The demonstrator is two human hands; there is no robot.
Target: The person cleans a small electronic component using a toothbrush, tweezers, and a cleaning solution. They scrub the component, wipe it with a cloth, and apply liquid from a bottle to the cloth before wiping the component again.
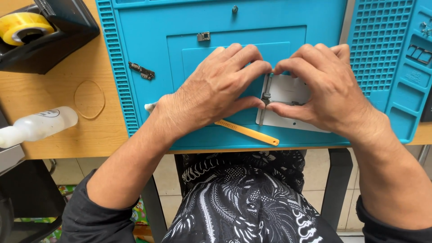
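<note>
My left hand and my right hand meet over a white flat device lying on the blue work mat. Between the fingertips of both hands stands a thin metal tool, held upright against the device's left edge. My left thumb and forefinger pinch it from the left, my right thumb and forefinger from the right. An orange plastic pry stick lies on the mat just below my left hand. Most of the device is hidden under my right hand.
A small circuit board and a small metal part lie on the mat. A tape dispenser with yellow tape, a rubber band and a white squeeze bottle sit on the wooden table at left. A second blue tray is at right.
</note>
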